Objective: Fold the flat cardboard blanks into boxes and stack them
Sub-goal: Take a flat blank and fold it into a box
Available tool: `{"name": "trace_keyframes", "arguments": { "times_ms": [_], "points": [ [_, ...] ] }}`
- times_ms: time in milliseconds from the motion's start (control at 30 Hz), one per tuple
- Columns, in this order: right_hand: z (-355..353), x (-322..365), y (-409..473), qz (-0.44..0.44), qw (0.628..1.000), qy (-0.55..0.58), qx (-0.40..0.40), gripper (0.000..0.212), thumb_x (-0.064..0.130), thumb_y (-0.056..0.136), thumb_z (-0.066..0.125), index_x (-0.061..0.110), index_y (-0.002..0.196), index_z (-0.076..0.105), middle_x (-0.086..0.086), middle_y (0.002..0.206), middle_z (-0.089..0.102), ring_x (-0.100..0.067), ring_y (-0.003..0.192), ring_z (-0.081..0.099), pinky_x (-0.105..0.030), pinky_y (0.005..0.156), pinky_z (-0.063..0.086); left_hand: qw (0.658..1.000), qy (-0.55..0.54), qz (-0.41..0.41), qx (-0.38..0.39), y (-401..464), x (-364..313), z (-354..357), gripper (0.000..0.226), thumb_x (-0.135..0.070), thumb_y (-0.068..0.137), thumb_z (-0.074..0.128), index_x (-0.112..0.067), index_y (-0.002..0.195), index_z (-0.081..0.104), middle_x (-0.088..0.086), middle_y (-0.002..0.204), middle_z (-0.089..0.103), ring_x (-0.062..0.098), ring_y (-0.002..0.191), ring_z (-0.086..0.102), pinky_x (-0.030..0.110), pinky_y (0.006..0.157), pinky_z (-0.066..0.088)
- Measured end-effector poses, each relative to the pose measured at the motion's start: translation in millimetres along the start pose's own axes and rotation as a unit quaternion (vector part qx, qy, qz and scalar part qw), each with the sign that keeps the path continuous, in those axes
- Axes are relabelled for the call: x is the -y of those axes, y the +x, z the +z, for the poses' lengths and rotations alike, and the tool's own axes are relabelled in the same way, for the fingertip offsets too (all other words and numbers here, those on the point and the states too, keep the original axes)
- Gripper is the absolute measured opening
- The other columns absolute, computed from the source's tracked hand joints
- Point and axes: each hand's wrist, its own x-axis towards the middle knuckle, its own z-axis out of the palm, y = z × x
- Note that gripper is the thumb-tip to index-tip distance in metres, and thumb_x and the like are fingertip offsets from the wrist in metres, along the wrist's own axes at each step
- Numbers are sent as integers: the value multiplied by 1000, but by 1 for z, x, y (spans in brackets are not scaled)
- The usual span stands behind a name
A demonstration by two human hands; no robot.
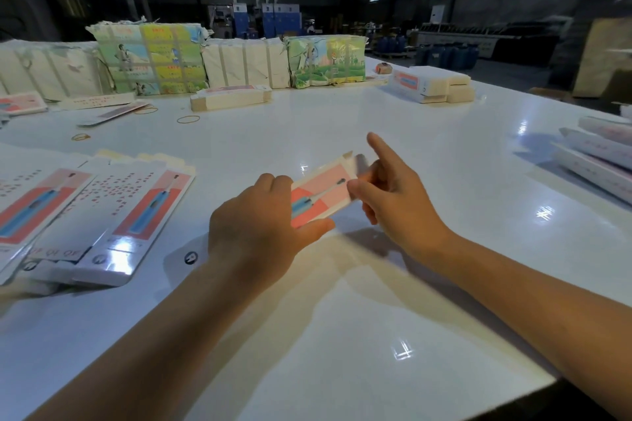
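Observation:
A pink and white cardboard box (321,193) with a blue toothbrush picture is held just above the white table (376,318), in the middle. My left hand (256,225) grips its near end. My right hand (390,195) holds the far end, index finger raised, at the blurred end flap. Flat printed blanks (102,215) lie fanned out at the left. Folded boxes (595,161) are stacked at the right edge.
Strapped bundles of printed and white card (150,58) line the far side. A low pile of blanks (231,97) and another pile (432,84) sit in front of them. Rubber bands (188,119) lie at the far left. The table's near right corner (554,379) ends close by.

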Motion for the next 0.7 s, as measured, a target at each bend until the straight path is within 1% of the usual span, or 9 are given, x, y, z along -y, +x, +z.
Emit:
{"name": "trace_keyframes", "arguments": {
  "times_ms": [67, 167, 233, 300, 433, 533, 600, 667, 700],
  "points": [
    [2, -2, 1, 3, 1000, -9, 6, 47, 11, 92, 58, 17, 138, 47, 3, 69, 54, 0, 52, 49, -17, 55, 40, 1000, 28, 12, -1, 0, 0, 1, 76, -77, 65, 20, -24, 114, 44, -6, 103, 53, 12, 78, 52, 23, 62, 45],
    [3, -2, 1, -37, 999, -21, -31, 19, 11, 90, 60, 22, 101, 69, 14, 64, 59, -1, 53, 51, -18, 57, 38, 1000, 17, 3, -3, -1, -2, 3, 71, -76, 70, 26, -24, 115, 44, -6, 105, 54, 11, 79, 52, 23, 63, 47],
    [4, -2, 0, -62, 996, -46, -45, 26, 10, 89, 59, 33, 80, 67, 17, 67, 59, -2, 58, 52, -20, 61, 38, 1000, 16, 8, -14, 0, -4, 4, 74, -76, 67, 23, -24, 115, 44, -6, 104, 54, 10, 77, 49, 22, 62, 45],
    [3, -2, -1, -71, 996, -49, -31, 31, 8, 90, 56, 34, 76, 66, 17, 70, 58, -2, 61, 50, -20, 62, 38, 1000, 8, 11, -16, -1, -5, 5, 78, -76, 63, 20, -23, 115, 45, -6, 104, 54, 11, 77, 49, 22, 61, 43],
    [1, 0, 0, -85, 995, -56, -3, 29, 9, 92, 54, 34, 84, 68, 11, 78, 56, -3, 64, 49, -21, 65, 38, 1000, -4, 11, -28, -1, -5, 3, 82, -77, 61, 17, -22, 115, 47, -5, 104, 55, 13, 81, 55, 24, 61, 45],
    [-3, -1, 2, -120, 982, -135, -52, 21, 23, 90, 63, 32, 109, 64, 10, 103, 47, 3, 85, 48, -19, 78, 41, 999, -12, -2, -36, -1, -6, 4, 84, -78, 60, 15, -23, 114, 47, -5, 104, 55, 13, 80, 53, 23, 60, 40],
    [-6, -3, 6, -99, 978, -156, -99, 61, 34, 83, 70, 30, 137, 43, 8, 123, 34, -5, 107, 44, -20, 88, 42, 999, -28, -14, -41, 0, -6, 4, 86, -79, 58, 12, -23, 113, 47, -5, 103, 56, 16, 82, 55, 24, 60, 40],
    [-7, -4, 10, 38, 998, 6, -55, 84, 30, 78, 74, 28, 147, 26, 5, 132, 39, -15, 111, 50, -26, 87, 49, 998, -32, -11, -44, -1, -6, 4, 91, -81, 55, 9, -23, 114, 47, -5, 103, 56, 15, 82, 55, 24, 60, 39],
    [-7, -3, 11, 115, 982, 152, 7, 80, 24, 77, 74, 23, 145, 32, -1, 128, 50, -20, 108, 58, -34, 84, 54, 999, -30, -4, -42, -1, -6, 4, 94, -82, 55, 8, -23, 117, 47, -6, 104, 56, 14, 81, 54, 23, 60, 38]
  ]
}}
